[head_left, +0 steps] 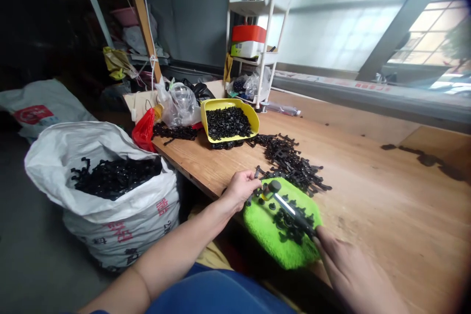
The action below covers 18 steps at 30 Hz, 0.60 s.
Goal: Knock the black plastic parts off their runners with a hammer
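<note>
My left hand [243,187] is closed on a black plastic piece [257,172] at the left edge of a bright green fuzzy cloth pad [265,233]. My right hand [340,255] grips the dark handle of a small hammer [290,211]. The hammer's black head [274,187] is over the pad, close to my left fingertips; I cannot tell whether it touches anything. Small black round parts [294,223] lie loose on the pad below the hammer. A heap of black branched plastic pieces [290,157] spreads over the wooden table just beyond.
A yellow tray [257,122] holds many small black parts. A white woven sack [121,216] with black pieces [117,176] stands left of the wooden table [371,196]. Behind are a red bag [144,130], a clear plastic bag [180,103] and a white shelf rack [270,34].
</note>
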Tool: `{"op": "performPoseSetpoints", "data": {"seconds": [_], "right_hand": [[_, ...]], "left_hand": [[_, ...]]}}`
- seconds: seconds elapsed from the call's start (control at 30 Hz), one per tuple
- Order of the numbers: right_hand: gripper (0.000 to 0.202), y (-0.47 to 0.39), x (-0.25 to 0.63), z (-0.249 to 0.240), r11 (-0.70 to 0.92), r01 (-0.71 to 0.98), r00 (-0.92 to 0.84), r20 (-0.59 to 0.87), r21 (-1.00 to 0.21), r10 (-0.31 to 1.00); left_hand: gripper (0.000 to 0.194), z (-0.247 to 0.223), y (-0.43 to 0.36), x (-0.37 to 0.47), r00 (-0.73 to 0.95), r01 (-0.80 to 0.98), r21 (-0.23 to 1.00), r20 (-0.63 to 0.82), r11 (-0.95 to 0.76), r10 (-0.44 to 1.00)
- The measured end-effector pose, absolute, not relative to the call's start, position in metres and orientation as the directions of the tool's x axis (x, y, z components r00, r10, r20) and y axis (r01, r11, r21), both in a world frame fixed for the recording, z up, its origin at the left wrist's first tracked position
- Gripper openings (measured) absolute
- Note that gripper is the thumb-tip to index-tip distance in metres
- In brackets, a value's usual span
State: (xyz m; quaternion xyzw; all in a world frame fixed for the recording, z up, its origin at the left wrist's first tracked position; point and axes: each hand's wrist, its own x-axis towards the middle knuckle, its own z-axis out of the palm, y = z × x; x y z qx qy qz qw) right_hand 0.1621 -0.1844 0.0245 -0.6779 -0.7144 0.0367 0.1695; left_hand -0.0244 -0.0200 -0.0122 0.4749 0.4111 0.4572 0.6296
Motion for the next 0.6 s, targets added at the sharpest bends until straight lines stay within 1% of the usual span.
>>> {"op": "performPoseSetpoints", "data": {"seconds": [0.03,0.1,0.17,0.23,0.3,0.4,0.5,0.6], "right_hand": [[0.031,-0.185,0.161,0.025,0.072,0.959,-0.022,0.180,-0.274,0.983],[0.029,-0.184,0.160,0.025,0.060,0.945,0.016,0.228,-0.320,0.973],[0.030,-0.183,0.160,0.023,0.066,0.935,0.014,0.222,-0.347,0.975],[0.031,-0.180,0.160,0.020,0.071,0.941,-0.011,0.180,-0.330,0.984],[0.034,-0.178,0.160,0.018,0.065,0.947,-0.011,0.172,-0.316,0.985],[0.038,-0.178,0.159,0.018,0.068,0.922,0.010,0.196,-0.382,0.980],[0.036,-0.186,0.164,0.017,0.082,0.883,0.017,0.206,-0.463,0.978],[0.037,-0.202,0.180,0.004,0.075,0.844,0.096,0.287,-0.531,0.953]], "left_hand": [[0.019,-0.012,-0.020,-0.025,0.243,-0.173,0.977,-0.080,0.124,0.967],[0.020,-0.012,-0.020,-0.025,0.250,-0.175,0.977,-0.075,0.121,0.965],[0.022,-0.012,-0.020,-0.025,0.260,-0.199,0.972,-0.074,0.128,0.963],[0.023,-0.012,-0.020,-0.025,0.266,-0.208,0.969,-0.077,0.135,0.961],[0.022,-0.012,-0.020,-0.025,0.265,-0.195,0.972,-0.079,0.133,0.961],[0.021,-0.011,-0.019,-0.028,0.268,-0.166,0.976,-0.095,0.143,0.959],[0.020,-0.009,-0.018,-0.031,0.287,-0.141,0.970,-0.151,0.198,0.946],[0.015,-0.006,-0.016,-0.037,0.334,-0.189,0.944,-0.197,0.271,0.922]]}}
